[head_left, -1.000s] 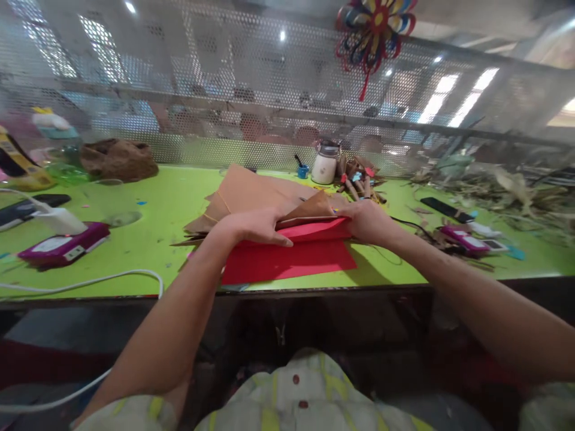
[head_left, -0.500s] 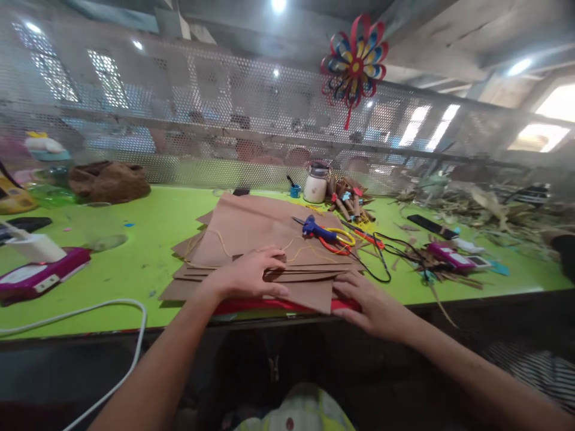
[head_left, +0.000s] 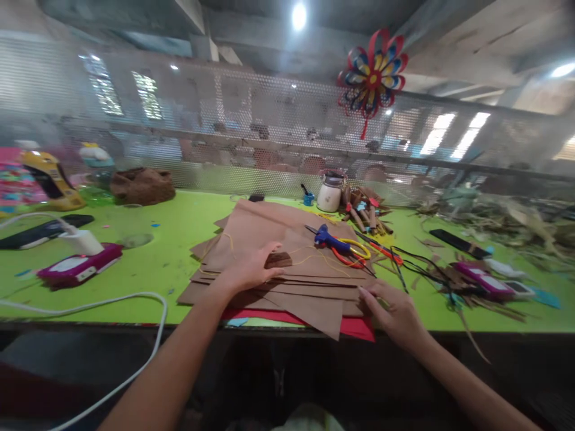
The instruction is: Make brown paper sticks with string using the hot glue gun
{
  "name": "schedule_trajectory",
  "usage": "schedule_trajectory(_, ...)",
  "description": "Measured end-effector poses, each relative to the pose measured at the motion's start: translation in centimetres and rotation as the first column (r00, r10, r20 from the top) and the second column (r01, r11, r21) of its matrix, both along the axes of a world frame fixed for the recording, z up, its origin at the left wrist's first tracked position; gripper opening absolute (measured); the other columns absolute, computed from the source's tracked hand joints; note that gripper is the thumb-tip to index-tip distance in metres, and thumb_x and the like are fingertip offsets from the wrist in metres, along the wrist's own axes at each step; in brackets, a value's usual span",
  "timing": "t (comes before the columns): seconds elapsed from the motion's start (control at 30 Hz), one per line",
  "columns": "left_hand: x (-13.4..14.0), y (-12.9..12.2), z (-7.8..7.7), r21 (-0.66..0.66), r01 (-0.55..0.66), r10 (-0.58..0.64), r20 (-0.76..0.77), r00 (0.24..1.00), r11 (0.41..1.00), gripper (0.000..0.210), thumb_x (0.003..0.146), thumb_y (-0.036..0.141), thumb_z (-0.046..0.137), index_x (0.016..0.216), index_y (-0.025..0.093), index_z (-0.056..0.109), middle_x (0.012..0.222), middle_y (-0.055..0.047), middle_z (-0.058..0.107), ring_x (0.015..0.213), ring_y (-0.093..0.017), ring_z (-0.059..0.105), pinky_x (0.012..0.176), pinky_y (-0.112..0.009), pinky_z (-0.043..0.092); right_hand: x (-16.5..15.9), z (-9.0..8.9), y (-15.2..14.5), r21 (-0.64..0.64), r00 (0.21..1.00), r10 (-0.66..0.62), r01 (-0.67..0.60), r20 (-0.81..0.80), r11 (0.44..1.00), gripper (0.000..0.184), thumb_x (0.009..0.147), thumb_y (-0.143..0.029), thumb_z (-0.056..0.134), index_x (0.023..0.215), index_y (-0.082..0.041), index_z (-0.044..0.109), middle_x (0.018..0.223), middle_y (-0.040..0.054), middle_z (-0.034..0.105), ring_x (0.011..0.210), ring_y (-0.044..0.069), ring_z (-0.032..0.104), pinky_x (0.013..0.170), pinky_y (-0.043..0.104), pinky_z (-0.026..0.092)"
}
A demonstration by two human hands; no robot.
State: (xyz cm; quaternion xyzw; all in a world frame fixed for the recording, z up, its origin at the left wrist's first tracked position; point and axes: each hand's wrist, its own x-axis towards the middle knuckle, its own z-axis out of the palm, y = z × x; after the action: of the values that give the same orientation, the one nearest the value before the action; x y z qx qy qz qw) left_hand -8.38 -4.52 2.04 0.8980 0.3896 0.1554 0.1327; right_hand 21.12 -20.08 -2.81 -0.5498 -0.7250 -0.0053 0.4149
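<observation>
My left hand (head_left: 251,269) rests over a stack of brown paper sheets (head_left: 278,221), with its thumb and fingers around a small dark brown piece (head_left: 279,259). My right hand (head_left: 398,311) is at the stack's right front corner, thumb and fingers closed at the edge of the sheets. One brown sheet juts forward with its corner past the table edge. Below it a red sheet (head_left: 357,327) sticks out. Blue-handled scissors (head_left: 335,240) with yellow and orange-red grips lie on top, beside loose yellow thread (head_left: 309,257).
On the green table (head_left: 148,263) are purple devices (head_left: 83,266), a white cable (head_left: 159,299), a clear cup (head_left: 135,224) and a brown cloth bundle (head_left: 142,185). A white jar (head_left: 330,193), brown paper rolls (head_left: 363,209), a black phone (head_left: 458,242) and dried leaves (head_left: 507,221) stand further off.
My right hand has drawn back from over the front corner to the right edge of the sheets. More of the red sheet shows. The whole view has swung to the left.
</observation>
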Motion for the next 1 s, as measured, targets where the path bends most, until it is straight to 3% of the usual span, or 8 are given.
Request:
schedule_trajectory(0.13, 0.2, -0.1, -0.1, 0.125, -0.016, 0.026, -0.078, 0.997, 0.992, 0.050, 0.083, 0.045, 0.053, 0.125, 0.016, 0.051, 0.118, -0.011, 0.061, 0.106, -0.025, 0.056, 0.089, -0.034, 0.043, 2.4, 0.0, 2.9, 0.080, 0.992, -0.091, 0.085, 0.085, 0.993, 0.017, 0.087, -0.031, 0.053, 0.080, -0.020, 0.064, 0.082, 0.0068, 0.067, 0.078, 0.021, 0.063, 0.073, 0.033, 0.049)
schedule_trajectory(0.27, 0.4, 0.0, -0.8, 0.280, -0.020, 0.058, -0.129, 0.990, 0.960, 0.033, 0.087, 0.036, 0.050, 0.107, 0.013, 0.062, 0.107, -0.012, 0.063, 0.102, -0.025, 0.056, 0.090, -0.034, 0.041, 5.2, 0.8, 8.2, 0.033, 0.956, -0.185, 0.183, 0.226, 0.983, 0.027, 0.087, -0.036, 0.048, 0.083, -0.018, 0.068, 0.085, 0.0092, 0.069, 0.080, 0.024, 0.064, 0.072, 0.036, 0.049)
schedule_trajectory(0.37, 0.6, -0.3, -1.1, 0.329, -0.020, 0.075, -0.156, 0.985, 0.944, 0.027, 0.088, 0.034, 0.049, 0.093, 0.013, 0.065, 0.095, -0.012, 0.063, 0.094, -0.025, 0.057, 0.083, -0.034, 0.043, 6.1, 1.5, 12.2, 0.000, 0.905, -0.172, 0.187, 0.388, 0.982, 0.032, 0.083, -0.039, 0.050, 0.093, -0.015, 0.070, 0.091, 0.0115, 0.070, 0.087, 0.027, 0.063, 0.078, 0.039, 0.048)
schedule_trajectory(0.47, 1.0, -1.0, -1.2, 0.337, 0.073, -0.015, -0.172, 0.985, 0.939, 0.025, 0.088, 0.033, 0.048, 0.084, 0.015, 0.065, 0.088, -0.011, 0.061, 0.087, -0.023, 0.058, 0.078, -0.033, 0.044, 5.8, 1.4, 14.7, -0.038, 0.865, -0.130, 0.169, 0.485, 0.985, 0.035, 0.082, -0.040, 0.052, 0.100, -0.015, 0.069, 0.096, 0.0116, 0.070, 0.093, 0.027, 0.062, 0.082, 0.039, 0.046)
schedule_trajectory(0.6, 1.6, -1.9, -0.9, 0.332, 0.172, -0.125, -0.156, 0.980, 0.928, 0.023, 0.090, 0.030, 0.044, 0.086, 0.016, 0.061, 0.089, -0.009, 0.062, 0.084, -0.021, 0.059, 0.075, -0.032, 0.045, 4.9, 0.2, 15.5, -0.047, 0.835, -0.124, 0.176, 0.537, 0.983, 0.034, 0.083, -0.042, 0.050, 0.094, -0.017, 0.071, 0.086, 0.0102, 0.070, 0.079, 0.025, 0.063, 0.071, 0.036, 0.047)
schedule_trajectory(0.77, 1.8, -2.4, -0.3, 0.313, 0.143, -0.108, -0.126, 0.986, 0.939, 0.021, 0.093, 0.028, 0.036, 0.097, 0.017, 0.054, 0.086, -0.008, 0.066, 0.079, -0.023, 0.063, 0.064, -0.032, 0.047, 5.3, -1.1, 15.5, -0.032, 0.810, -0.148, 0.201, 0.568, 0.979, 0.036, 0.084, -0.043, 0.047, 0.086, -0.016, 0.071, 0.082, 0.0119, 0.069, 0.076, 0.027, 0.062, 0.070, 0.039, 0.047)
schedule_trajectory(0.9, 1.9, -2.9, -0.4, 0.318, 0.178, -0.150, -0.112, 0.982, 0.931, 0.019, 0.091, 0.027, 0.038, 0.101, 0.018, 0.051, 0.082, -0.008, 0.067, 0.074, -0.024, 0.065, 0.060, -0.033, 0.047, 5.4, -0.5, 15.5, -0.008, 0.836, -0.146, 0.177, 0.529, 0.984, 0.028, 0.081, -0.037, 0.051, 0.083, -0.018, 0.071, 0.090, 0.0127, 0.070, 0.086, 0.029, 0.062, 0.077, 0.042, 0.047)
schedule_trajectory(1.0, 2.2, -3.2, -0.6, 0.305, 0.240, -0.199, -0.159, 0.967, 0.922, 0.014, 0.088, 0.025, 0.045, 0.096, 0.018, 0.054, 0.083, -0.010, 0.067, 0.076, -0.025, 0.065, 0.061, -0.033, 0.048, 3.7, 0.7, 14.9, 0.076, 0.843, -0.196, 0.182, 0.501, 0.980, 0.027, 0.081, -0.037, 0.051, 0.084, -0.018, 0.071, 0.095, 0.0132, 0.069, 0.093, 0.031, 0.060, 0.082, 0.047, 0.046)
